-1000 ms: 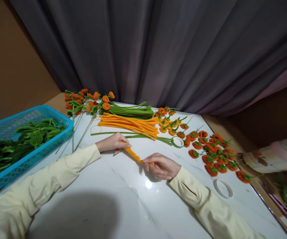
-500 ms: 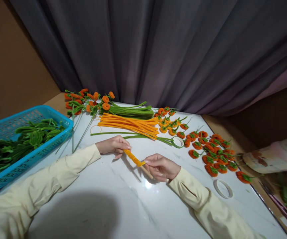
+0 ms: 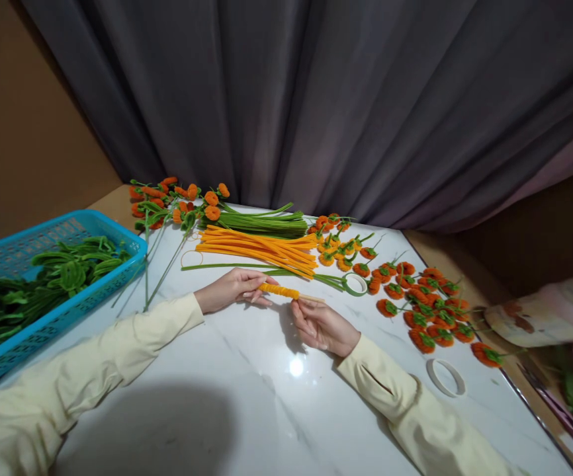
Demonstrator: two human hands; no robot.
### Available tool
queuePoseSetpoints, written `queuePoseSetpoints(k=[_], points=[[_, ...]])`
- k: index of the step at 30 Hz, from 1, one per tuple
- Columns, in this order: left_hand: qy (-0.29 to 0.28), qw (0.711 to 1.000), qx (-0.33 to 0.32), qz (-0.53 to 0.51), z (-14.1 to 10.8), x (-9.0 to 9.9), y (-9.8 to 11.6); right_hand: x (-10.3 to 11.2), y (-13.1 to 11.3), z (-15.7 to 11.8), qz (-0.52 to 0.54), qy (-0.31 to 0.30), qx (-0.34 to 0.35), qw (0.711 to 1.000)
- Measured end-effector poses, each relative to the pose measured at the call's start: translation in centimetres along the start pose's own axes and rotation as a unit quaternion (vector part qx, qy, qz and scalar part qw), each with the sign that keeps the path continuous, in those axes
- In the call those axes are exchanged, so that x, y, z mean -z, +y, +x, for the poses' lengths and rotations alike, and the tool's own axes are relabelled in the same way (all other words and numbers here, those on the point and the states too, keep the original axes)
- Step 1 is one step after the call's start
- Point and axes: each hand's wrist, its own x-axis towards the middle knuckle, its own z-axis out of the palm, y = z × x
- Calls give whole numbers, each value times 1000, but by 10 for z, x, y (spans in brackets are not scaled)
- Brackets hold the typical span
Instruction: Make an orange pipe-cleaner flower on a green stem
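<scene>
A yellow pipe cleaner (image 3: 280, 290) is wound in a tight coil around a thin wooden stick (image 3: 312, 299), whose bare end points right. My left hand (image 3: 231, 289) is closed on the wrapped left end of the stick; its fingers hide that end. At the coil's right end, my right hand (image 3: 325, 326) pinches the pipe cleaner's end just below the stick. Behind both hands lies a bundle of yellow-orange pipe cleaners (image 3: 257, 248), with a green bundle (image 3: 266, 222) beyond it.
At left stands a blue basket (image 3: 140, 254) of green leaf pieces. Orange flowers on stems (image 3: 212, 198) lie at the back left. Several orange flower heads (image 3: 423, 307) cover the right side. White tape rolls (image 3: 446, 378) and a few green stems (image 3: 326, 280) also lie on the marble-patterned table (image 3: 207, 403).
The stick has swung from slanting down to the right to nearly level. My right fingers have moved from the stick's front to just under the coil's end, and my left hand has shifted slightly right.
</scene>
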Motion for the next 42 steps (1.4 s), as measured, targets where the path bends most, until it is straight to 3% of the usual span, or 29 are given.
queuePoseSetpoints(k=[4,7,13,16,21,23,27,30,35,39,42], points=[[55,997,-44,42,2,-4,-5,0,1,2,13,48,28,998],[116,980,-90,135,1,-7,-7,-3,1,3,18,75,40,996],[192,902,-201,329,-4,-12,-9,-12,-1,4,20,108,50,993],[196,867,-239,390,-7,-14,-10,-17,-1,3,4,125,51,991],[195,783,-305,506,-8,-13,-9,-18,-4,2,-16,116,34,993],[188,770,-317,521,-8,-10,-9,-15,-5,2,3,113,6,994],[178,773,-329,512,-6,-6,-7,-7,-7,3,50,106,-34,993],[161,792,-305,504,-5,-3,-5,-2,-8,3,51,81,-51,994],[131,819,-223,511,-5,1,1,-5,-9,2,22,107,-90,990],[73,850,-128,506,-8,-2,18,-16,-7,-2,-36,142,-58,987],[42,869,-37,492,-13,-8,40,-24,-5,-5,-95,118,-39,988]])
